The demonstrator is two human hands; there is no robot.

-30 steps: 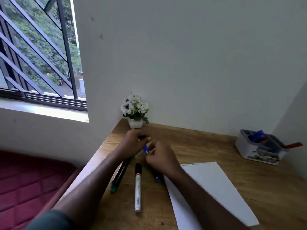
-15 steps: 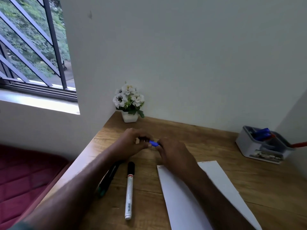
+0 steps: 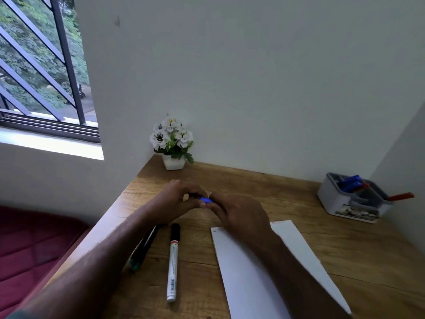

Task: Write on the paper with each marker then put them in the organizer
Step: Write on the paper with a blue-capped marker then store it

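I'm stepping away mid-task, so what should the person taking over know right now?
Left hand and right hand: both pinch the blue marker between them above the desk; whether it is capped is hidden.
Paper: lies under the right forearm, faint writing along its top edge.
White marker with black cap and dark marker with green end: lie left of the paper.
Organizer: far right, already holding blue and red items.
Left: write with the remaining markers, then store them.
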